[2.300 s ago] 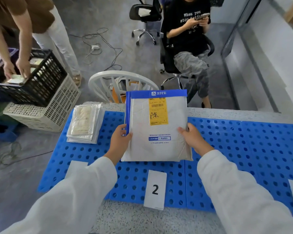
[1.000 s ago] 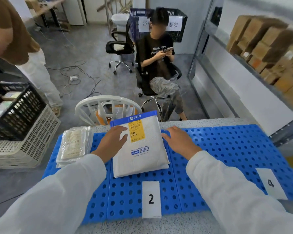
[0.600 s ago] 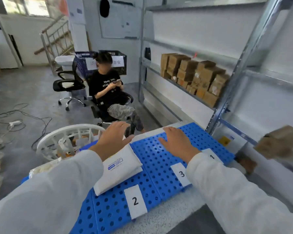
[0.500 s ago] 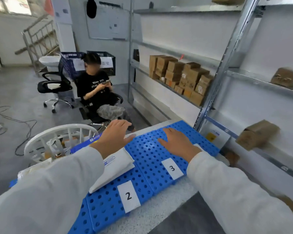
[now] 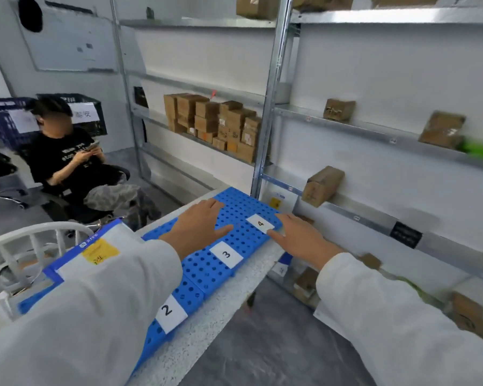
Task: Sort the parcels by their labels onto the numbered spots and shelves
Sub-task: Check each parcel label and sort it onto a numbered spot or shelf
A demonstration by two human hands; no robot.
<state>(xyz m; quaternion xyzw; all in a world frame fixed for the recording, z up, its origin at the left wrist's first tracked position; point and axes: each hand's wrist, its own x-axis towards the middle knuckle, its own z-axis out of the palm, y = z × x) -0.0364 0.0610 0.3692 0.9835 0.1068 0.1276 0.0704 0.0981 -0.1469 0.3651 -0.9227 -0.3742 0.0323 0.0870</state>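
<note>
The left hand [image 5: 198,227] hovers with fingers spread flat over the blue perforated plastic mat [image 5: 243,204]. The right hand [image 5: 299,238], fingers straight, is at the mat's near edge beside the white paper card marked 4 [image 5: 260,223]. The white padded parcel with blue border and yellow label [image 5: 95,254] lies apart, left of the left wrist.

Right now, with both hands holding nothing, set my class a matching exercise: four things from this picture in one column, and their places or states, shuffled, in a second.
Column one:
1 parcel
2 card 4
3 stacked cardboard boxes
4 right hand

Column two:
A on a metal shelf
B open, fingers straight
C at the far end of the blue mat
D bears a yellow label

Pairs: 1-D; 2-C; 3-A; 4-B
</note>
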